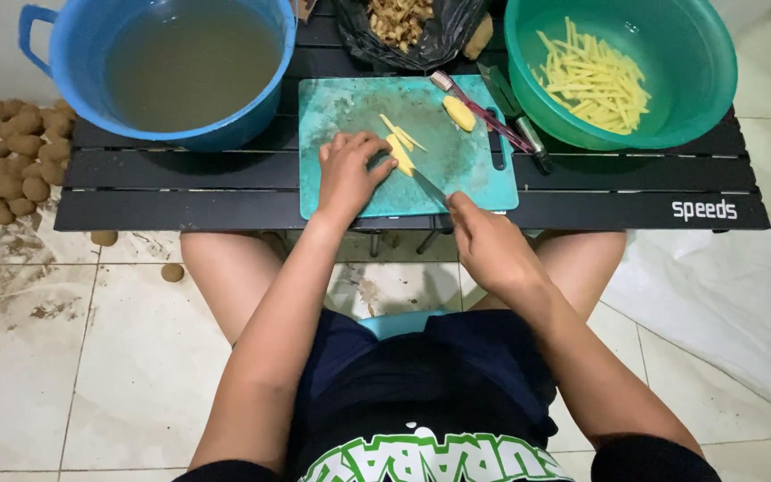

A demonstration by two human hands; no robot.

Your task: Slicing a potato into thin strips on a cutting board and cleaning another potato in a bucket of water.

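Observation:
On the teal cutting board (350, 107) my left hand (350, 170) presses down on a peeled potato piece (401, 153). My right hand (490, 245) grips a knife (427, 186) whose blade reaches up to that piece. A few cut strips (401, 132) lie just beyond my fingers. Another peeled potato chunk (459, 112) rests near the board's far right corner.
A low black slatted table (635, 183) carries a blue tub of murky water (180, 62), a green bowl with several potato sticks (595, 80), a black bag of peelings (403, 22) and a peeler (479, 107). Unpeeled potatoes (11, 152) are piled on the tiled floor at left.

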